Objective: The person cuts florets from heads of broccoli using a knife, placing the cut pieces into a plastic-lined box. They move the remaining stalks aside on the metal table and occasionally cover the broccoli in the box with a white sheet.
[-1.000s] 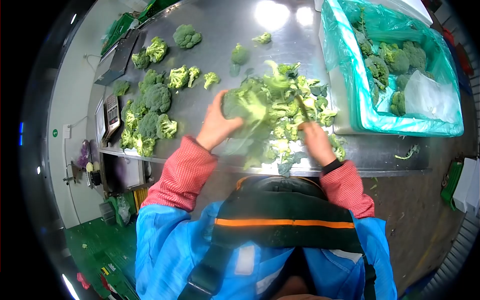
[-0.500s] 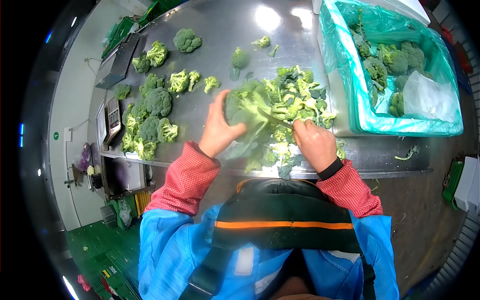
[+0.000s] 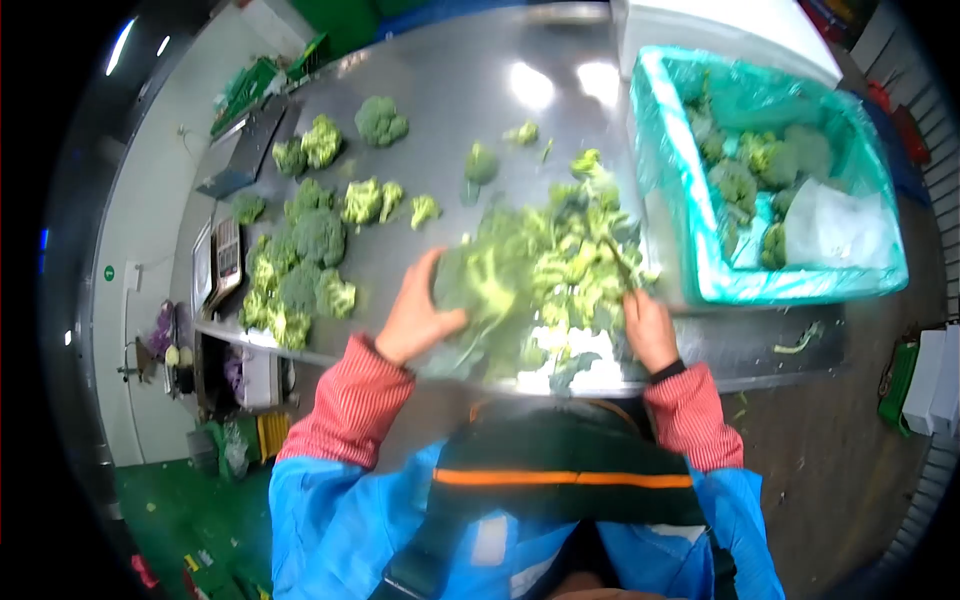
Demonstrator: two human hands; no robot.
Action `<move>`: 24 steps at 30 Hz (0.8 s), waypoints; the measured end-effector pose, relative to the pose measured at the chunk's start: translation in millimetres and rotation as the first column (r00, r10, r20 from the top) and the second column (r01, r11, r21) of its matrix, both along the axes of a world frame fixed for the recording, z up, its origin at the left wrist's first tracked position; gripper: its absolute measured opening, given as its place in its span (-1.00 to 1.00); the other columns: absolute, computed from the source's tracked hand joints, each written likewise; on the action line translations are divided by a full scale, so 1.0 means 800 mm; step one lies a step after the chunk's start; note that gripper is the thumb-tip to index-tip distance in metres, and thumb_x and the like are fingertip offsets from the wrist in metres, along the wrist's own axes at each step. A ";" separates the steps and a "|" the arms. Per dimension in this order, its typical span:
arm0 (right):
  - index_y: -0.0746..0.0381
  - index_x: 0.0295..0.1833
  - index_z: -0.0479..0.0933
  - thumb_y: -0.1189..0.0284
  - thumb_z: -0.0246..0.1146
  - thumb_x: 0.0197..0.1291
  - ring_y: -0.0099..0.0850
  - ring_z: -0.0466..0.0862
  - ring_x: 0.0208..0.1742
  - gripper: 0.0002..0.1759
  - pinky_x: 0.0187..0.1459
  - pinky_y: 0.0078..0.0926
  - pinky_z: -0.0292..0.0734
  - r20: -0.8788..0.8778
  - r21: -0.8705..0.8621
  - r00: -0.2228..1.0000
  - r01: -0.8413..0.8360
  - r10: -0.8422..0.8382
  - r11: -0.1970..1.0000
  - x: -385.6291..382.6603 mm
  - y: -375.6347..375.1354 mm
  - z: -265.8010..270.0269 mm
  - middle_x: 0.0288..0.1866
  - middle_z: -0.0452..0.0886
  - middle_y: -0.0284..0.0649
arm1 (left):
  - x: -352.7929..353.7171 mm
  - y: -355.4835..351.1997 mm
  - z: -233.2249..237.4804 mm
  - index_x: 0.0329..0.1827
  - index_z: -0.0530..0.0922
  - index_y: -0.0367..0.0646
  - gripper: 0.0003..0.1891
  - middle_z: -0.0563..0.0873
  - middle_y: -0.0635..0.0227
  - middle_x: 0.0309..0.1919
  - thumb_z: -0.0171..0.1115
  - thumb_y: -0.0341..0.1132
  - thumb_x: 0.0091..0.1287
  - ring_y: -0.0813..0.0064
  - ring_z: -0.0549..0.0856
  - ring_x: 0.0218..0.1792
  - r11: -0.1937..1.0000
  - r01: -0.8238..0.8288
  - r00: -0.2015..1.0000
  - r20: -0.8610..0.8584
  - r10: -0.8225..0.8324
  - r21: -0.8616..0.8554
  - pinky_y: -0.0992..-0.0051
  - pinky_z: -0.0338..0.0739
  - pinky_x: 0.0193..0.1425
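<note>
Over the bench [image 3: 430, 90], my left hand [image 3: 412, 318] half-curls round a broccoli [image 3: 462, 280]; my right hand [image 3: 650, 332], closed on the knife [image 3: 618, 262], has swung clear, so cutting seems paused.

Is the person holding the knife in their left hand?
No, the knife is in the right hand, while the left hand holds a broccoli head.

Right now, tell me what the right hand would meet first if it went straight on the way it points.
Knife leading, the right hand would likely meet the pile of cut broccoli first, though its height above the pieces is unclear.
</note>
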State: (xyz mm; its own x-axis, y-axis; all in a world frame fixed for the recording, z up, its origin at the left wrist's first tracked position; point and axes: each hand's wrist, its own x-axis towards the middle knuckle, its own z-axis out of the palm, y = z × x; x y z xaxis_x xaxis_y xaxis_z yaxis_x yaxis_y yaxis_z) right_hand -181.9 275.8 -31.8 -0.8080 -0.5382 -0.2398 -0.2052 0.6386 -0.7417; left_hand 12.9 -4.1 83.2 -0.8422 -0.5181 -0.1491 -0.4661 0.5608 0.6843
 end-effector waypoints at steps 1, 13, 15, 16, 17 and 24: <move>0.27 -0.06 0.59 0.21 0.08 0.46 0.19 0.65 -0.19 -0.66 -0.23 0.02 0.54 -0.064 -0.082 0.997 -0.037 0.032 0.996 0.000 0.002 -0.009 -0.24 0.66 0.18 | 0.001 -0.002 0.004 0.53 0.21 -0.18 -0.04 0.43 -0.15 0.26 0.42 -0.27 -0.04 -0.03 0.46 0.32 1.000 -0.005 1.000 0.004 0.005 -0.010 0.22 0.35 0.44; 0.12 0.22 0.57 0.26 0.42 0.19 -0.24 0.71 -0.34 -0.52 -0.32 -0.35 0.63 -0.524 -0.147 0.753 -0.541 0.398 0.828 0.050 -0.051 0.103 -0.03 0.67 -0.12 | -0.024 0.007 -0.017 0.65 0.01 -0.07 -0.09 0.44 -0.05 0.34 0.26 -0.07 0.30 0.24 0.53 0.27 0.768 0.070 0.986 0.074 -0.151 0.637 0.38 0.56 0.14; 0.13 0.21 0.57 0.26 0.41 0.20 -0.27 0.68 -0.42 -0.53 -0.38 -0.36 0.60 -0.563 -0.296 0.775 -0.513 0.287 0.806 0.043 -0.055 0.086 -0.18 0.65 -0.17 | -0.028 -0.002 -0.036 0.68 -0.05 0.02 -0.08 0.39 -0.04 0.39 0.09 0.27 0.42 0.24 0.47 0.31 0.775 0.254 0.960 -0.051 -0.277 0.579 0.38 0.59 0.09; 0.14 0.20 0.58 0.26 0.40 0.22 -0.30 0.66 -0.47 -0.55 -0.41 -0.38 0.58 -0.566 -0.386 0.797 -0.482 0.211 0.787 0.040 -0.058 0.076 -0.27 0.63 -0.21 | -0.027 -0.005 -0.037 0.68 -0.04 0.00 -0.08 0.41 -0.01 0.37 0.02 0.33 0.42 0.25 0.51 0.26 0.688 0.169 0.976 -0.020 -0.219 0.706 0.38 0.61 0.07; 0.14 0.19 0.58 0.26 0.39 0.25 -0.34 0.63 -0.51 -0.57 -0.45 -0.40 0.56 -0.558 -0.473 0.818 -0.448 0.135 0.759 0.038 -0.060 0.068 -0.35 0.61 -0.24 | -0.024 -0.008 -0.035 0.68 -0.02 -0.01 -0.06 0.43 0.02 0.35 -0.04 0.38 0.42 0.26 0.54 0.22 0.578 0.080 0.986 0.022 -0.167 0.812 0.38 0.62 0.04; 0.06 -0.12 0.38 0.13 0.22 0.45 -0.63 0.32 -0.70 -0.74 -0.68 -0.61 0.22 0.829 -0.500 0.514 0.506 0.220 0.702 0.012 -0.051 0.066 -0.47 0.50 -0.35 | -0.044 -0.003 -0.012 0.51 0.32 -0.16 -0.17 0.60 0.41 -0.16 -0.24 0.39 0.50 0.60 0.63 -0.17 0.561 0.150 0.985 -0.169 -0.017 0.814 0.54 0.62 -0.26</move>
